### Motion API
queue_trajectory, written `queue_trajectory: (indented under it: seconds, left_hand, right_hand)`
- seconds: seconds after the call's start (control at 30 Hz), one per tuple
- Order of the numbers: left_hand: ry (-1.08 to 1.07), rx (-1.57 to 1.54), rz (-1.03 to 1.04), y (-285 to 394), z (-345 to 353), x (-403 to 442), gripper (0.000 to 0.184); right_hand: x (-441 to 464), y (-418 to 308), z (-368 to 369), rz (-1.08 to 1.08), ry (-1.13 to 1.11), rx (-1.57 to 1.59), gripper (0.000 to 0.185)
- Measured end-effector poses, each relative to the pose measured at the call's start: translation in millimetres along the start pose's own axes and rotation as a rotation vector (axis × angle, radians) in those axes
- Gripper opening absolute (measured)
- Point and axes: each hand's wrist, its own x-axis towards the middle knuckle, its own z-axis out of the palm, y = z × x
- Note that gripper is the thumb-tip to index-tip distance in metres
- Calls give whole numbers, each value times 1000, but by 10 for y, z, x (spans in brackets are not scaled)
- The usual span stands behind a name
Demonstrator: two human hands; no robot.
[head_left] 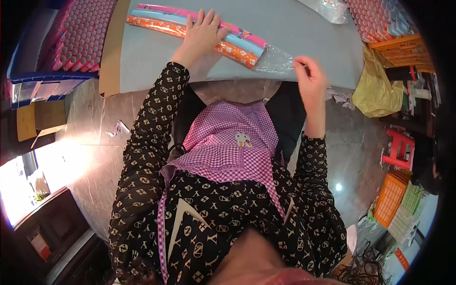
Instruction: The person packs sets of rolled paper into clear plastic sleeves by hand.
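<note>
Three long patterned paper rolls, one pink (254,38), one light blue (245,44) and one orange (240,55), lie side by side on the grey table. My left hand (203,34) rests flat across them near their middle, fingers spread. Clear plastic wrapping (275,61) runs past the right end of the rolls and looks like the loose end of a sleeve around them. At that loose end is my right hand (311,76), thumb and fingers curled together in a pinch on the film. The hand is slightly blurred.
Stacked pink roll ends fill a blue crate (54,76) at the left and an orange crate (396,47) at the right. More clear film (330,10) lies at the table's far edge. A yellow bag (377,90) and a red stool (400,149) stand at the right.
</note>
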Motion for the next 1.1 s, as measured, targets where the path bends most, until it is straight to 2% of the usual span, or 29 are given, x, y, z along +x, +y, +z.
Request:
queue_trajectory:
  seconds: [0.13,0.2,0.27,0.33,0.37,0.4,0.47,0.5,0.57,0.6,0.67,0.8,0.9,0.97,1.1]
  left_hand:
    - [-9,7,-1,8,-25,-9,61]
    - [-13,-8,-10,-2,-32,-10,62]
    - [-10,38,-30,14,-20,-21,60]
    - [-1,12,-19,2,-15,-16,61]
    - [7,-14,-12,5,-12,-20,63]
    - [4,-23,-7,12,-7,-23,63]
    - [-12,25,-46,16,-6,-17,63]
    - [-12,21,-41,23,-9,-17,63]
    - [-25,59,-45,24,-16,-13,64]
    - [-24,61,-43,25,-13,-8,64]
    - [-20,56,-43,22,-14,-11,63]
    - [-21,59,-39,25,-24,-19,63]
    - [-20,69,-35,19,4,-24,62]
    - [57,-14,-15,20,16,-20,61]
    - [44,104,-4,20,-36,-10,60]
  right_hand:
    - [-60,-8,249,-2,-30,160,13]
    - [-67,-4,288,1,153,90,18]
    - [-76,114,219,5,201,93,22]
    - [-96,195,123,107,323,52,24]
    - [-87,260,103,183,339,180,26]
    - [-107,310,60,189,342,170,26]
    - [-132,362,-9,352,204,71,34]
    - [-135,382,-15,354,208,67,34]
    - [-125,378,4,452,-32,-35,37]
    - [-122,335,3,453,-29,-33,37]
    - [-104,230,8,481,-215,-223,35]
    - [-146,385,57,465,-252,-169,30]
    - [-158,375,67,431,-177,-54,24]
    - [-140,330,91,363,-50,170,20]
    - [-122,215,147,244,-30,347,15]
